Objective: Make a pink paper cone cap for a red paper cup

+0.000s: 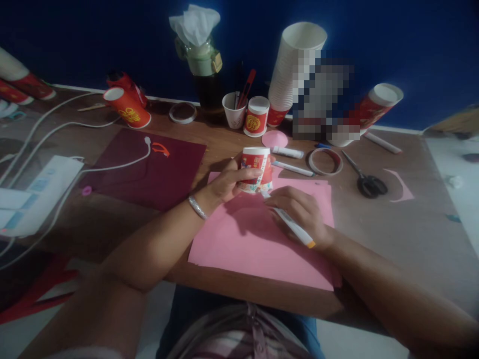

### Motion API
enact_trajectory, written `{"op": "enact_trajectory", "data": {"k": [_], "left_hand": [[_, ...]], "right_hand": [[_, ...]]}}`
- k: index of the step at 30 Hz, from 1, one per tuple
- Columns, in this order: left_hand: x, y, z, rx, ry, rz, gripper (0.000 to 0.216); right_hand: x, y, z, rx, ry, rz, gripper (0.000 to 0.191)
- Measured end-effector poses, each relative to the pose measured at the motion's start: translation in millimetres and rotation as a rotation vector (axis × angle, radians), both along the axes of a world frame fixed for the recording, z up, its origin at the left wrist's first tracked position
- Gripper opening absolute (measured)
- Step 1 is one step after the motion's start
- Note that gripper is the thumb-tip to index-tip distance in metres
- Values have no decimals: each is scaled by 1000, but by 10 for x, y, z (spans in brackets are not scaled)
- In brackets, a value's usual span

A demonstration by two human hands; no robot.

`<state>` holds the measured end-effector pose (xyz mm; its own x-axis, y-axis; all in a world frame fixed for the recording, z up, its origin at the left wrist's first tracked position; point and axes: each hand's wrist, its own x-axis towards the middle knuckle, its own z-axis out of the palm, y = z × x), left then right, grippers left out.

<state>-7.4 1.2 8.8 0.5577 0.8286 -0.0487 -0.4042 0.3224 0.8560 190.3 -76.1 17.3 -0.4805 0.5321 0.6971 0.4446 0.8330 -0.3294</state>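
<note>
My left hand (225, 182) is wrapped around a red and white paper cup (266, 169), thumb across its front. The cup looks upside down, its wider end low, with coloured marks on the pale lower band. In my right hand (305, 212) is a white marker pen (294, 227) with an orange back end. Its tip points at the cup's lower right edge; whether it touches, I cannot tell. Both hands are over stacked pink paper sheets (239, 247). Just behind the cup lie a pink paper disc (275, 139) and another white marker (288, 152).
Tape roll (325, 162) and black scissors (370, 185) lie to the right. At the back stand a tall cup stack (286, 70), a pen cup (234, 112) and a jar (207, 89) topped with tissue. White cables and a power strip (41, 189) occupy the left, beside dark red paper (172, 174).
</note>
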Motion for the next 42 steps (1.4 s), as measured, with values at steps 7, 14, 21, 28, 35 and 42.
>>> {"op": "enact_trajectory", "data": {"k": [7,14,21,28,35,42], "left_hand": [[14,21,-67,-32,-31,63,31],[31,41,-60,-72,-64,100,39],[43,13,-57,-5,-30,76,32],[33,6,-72,7,-17,56,40],[45,-39,-4,-11,16,63,44],[46,-19,-52,-40,-8,68,44]], "right_hand": [[5,-21,-1,31,19,36,16],[14,-8,-1,43,5,11,17],[20,-17,-20,12,-3,17,20],[24,-12,-29,8,2,2,22],[19,-19,-29,-18,-8,-9,23],[23,-14,-15,-23,-10,-7,21]]}}
